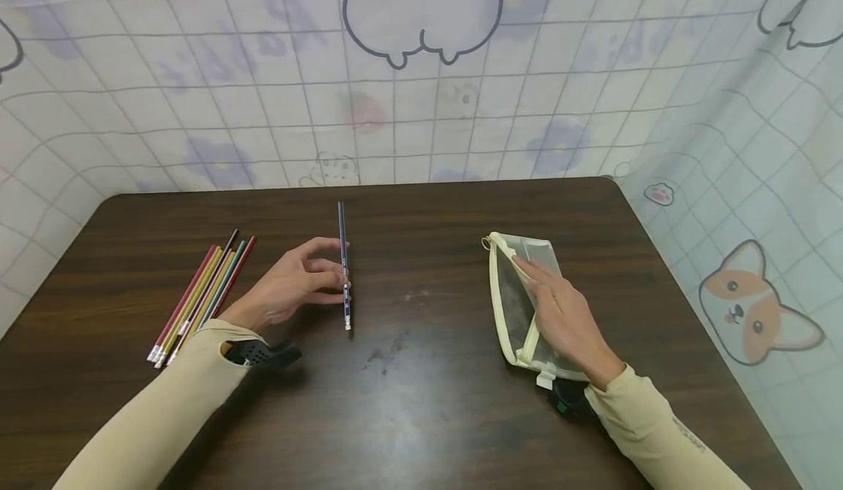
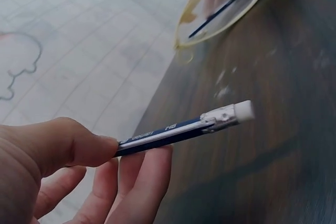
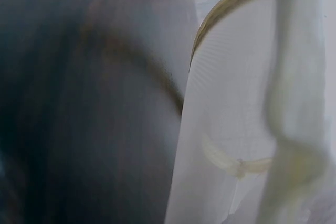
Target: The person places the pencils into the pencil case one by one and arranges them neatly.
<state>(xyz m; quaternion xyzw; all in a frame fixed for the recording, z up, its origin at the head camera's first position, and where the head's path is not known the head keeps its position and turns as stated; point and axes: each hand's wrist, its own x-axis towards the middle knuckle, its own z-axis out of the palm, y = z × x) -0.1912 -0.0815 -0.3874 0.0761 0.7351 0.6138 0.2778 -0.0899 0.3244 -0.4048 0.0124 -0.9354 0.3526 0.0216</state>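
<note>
Between thumb and fingertips my left hand [image 1: 296, 281] pinches a dark blue pencil [image 2: 163, 136] near its white eraser end. In the head view this pencil points away from me, above the table. At the right, my right hand [image 1: 566, 314] holds the upper edge of a translucent mesh pouch [image 1: 495, 300] with cream zipper trim. The pouch's mouth gapes toward the left hand. Through that mouth, the left wrist view shows a thin dark blue stick [image 2: 215, 17] like a pencil. The right thumb is hidden in the head view.
Several coloured pencils [image 1: 204, 296], red, yellow, green and dark, lie in a loose bundle on the dark wooden table [image 1: 395, 417], left of my left forearm. A patterned white curtain [image 1: 421, 124] hangs behind the table and along its right side.
</note>
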